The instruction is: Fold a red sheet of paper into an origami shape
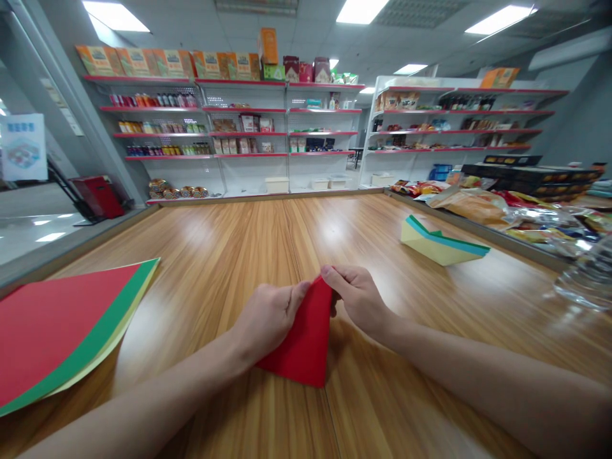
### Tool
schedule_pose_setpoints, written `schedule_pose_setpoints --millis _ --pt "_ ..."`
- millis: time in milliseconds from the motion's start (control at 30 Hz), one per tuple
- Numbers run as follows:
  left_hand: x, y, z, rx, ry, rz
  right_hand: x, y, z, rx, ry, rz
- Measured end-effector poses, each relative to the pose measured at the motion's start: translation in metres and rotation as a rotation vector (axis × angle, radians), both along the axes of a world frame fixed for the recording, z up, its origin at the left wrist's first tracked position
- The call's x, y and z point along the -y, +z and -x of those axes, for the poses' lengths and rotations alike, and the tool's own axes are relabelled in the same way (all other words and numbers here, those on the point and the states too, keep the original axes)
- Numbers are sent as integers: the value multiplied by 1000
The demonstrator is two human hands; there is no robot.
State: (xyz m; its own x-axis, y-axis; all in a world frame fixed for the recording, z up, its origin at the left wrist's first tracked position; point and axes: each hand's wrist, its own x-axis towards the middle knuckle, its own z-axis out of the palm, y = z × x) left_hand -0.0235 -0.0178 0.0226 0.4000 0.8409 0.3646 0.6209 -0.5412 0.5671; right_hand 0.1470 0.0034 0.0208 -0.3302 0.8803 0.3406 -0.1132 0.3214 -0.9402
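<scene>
A red folded sheet of paper [306, 344] is held between my two hands above the wooden table [229, 242]. My left hand [272, 319] grips its left side, thumb on top near the upper point. At that same upper end, my right hand [356, 296] pinches the right edge between thumb and fingers. Part of the paper's left side is covered by my left hand. Beyond my right hand stands a folded paper boat [437, 245], pale yellow with a blue and green rim.
At the left lies a stack of coloured paper sheets [62, 325], red on top. A clear plastic bottle or cup [588, 277] is at the right edge. Snack packets [478, 204] and black boxes [535, 182] sit beyond the right border. Stocked shelves [248, 156] line the back.
</scene>
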Motion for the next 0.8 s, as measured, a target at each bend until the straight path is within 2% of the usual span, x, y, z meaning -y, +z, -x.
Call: schedule_pose_setpoints --millis 67,200,267,400,467,600,800 --pt "2 1 -2 -6 4 13 -1 1 -1 -35 14 12" --pt "2 -2 -5 64 30 62 -6 -3 -5 -120 100 156" --pt "2 -6 -6 90 18 98 -8 -5 -6 -85 65 172" --pt "-1 -11 -6 108 42 148 -10 -5 -7 44 -68 64" --pt "-1 -12 -6 156 -7 240 -10 -4 -7 56 -84 52" --pt "-1 -11 -8 332 -211 458 -12 -8 -5 43 -62 145" --pt "1 -9 -7 376 -166 396 -9 -10 -3 40 48 156"
